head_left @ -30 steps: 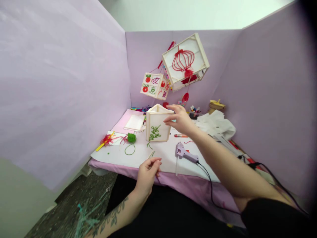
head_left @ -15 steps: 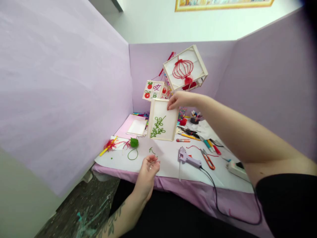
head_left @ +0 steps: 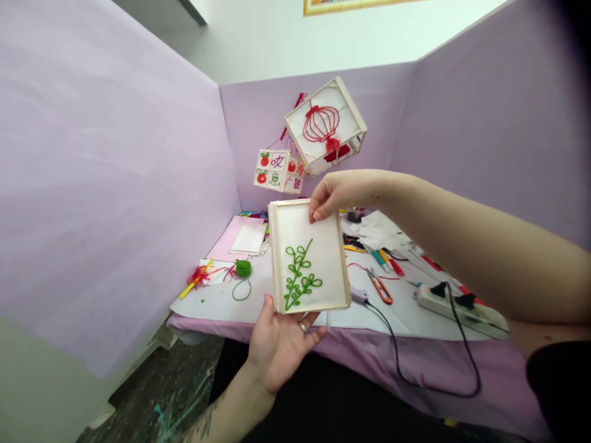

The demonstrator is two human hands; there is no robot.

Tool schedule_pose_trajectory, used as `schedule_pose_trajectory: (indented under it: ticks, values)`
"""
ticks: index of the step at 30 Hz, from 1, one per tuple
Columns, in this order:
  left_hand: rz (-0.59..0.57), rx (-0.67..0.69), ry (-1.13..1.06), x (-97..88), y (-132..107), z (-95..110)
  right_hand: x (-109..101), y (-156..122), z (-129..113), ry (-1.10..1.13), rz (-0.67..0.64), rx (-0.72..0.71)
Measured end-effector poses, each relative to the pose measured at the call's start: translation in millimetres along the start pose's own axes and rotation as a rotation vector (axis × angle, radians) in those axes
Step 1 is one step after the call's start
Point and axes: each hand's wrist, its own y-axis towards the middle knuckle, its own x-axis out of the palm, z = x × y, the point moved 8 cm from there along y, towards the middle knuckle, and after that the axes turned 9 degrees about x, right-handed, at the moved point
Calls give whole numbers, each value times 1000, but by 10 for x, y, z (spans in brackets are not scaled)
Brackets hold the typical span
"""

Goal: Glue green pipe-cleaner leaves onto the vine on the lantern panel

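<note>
A white panel box with a pale wooden frame (head_left: 318,231) is held upright above the table's front. A leafy branch of green yarn (head_left: 300,271) decorates its front face. My right hand (head_left: 330,195) pinches the top edge, with its fingertips over the front face. Below, my left hand (head_left: 279,351) is palm up with its fingers spread, at the box's bottom edge; some fingertips are hidden behind it. Behind the box, a lilac glue gun (head_left: 359,296) is mostly covered, with its rear end showing on the right.
Orange scissors (head_left: 381,288) and a power strip (head_left: 462,311) with black cables lie to the right. Green yarn (head_left: 243,268) and a white framed panel (head_left: 248,239) are on the left. Two decorated lanterns hang behind, the larger one (head_left: 325,126) tilted. Lilac walls (head_left: 378,92) enclose the table.
The framed box has come down and nearer in my right hand, covering most of the glue gun. My left hand has gone from closed fingertips to an open palm beneath it.
</note>
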Motion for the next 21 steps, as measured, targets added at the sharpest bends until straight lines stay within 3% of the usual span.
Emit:
schedule_pose_trajectory:
  ticks: [3, 6, 9, 12, 17, 21]
  values:
    - [79, 29, 95, -70, -32, -13, 2, -61, 38, -18, -6, 30]
    - [134, 94, 327, -251, -45, 4, 0, -101, 69, -36, -11, 47]
    - [137, 472, 729, -352, -27, 350, 21, -106, 94, -56, -21, 49]
    - [65, 778, 1181, -206, 25, 676, 64, -73, 115, -64, -38, 65]
    - [-6, 867, 1517, 84, 179, 919, 125, 14, 68, -48, -36, 20]
    - [20, 943, 1635, 143, 85, 931, 207, 59, 59, -31, -77, 5]
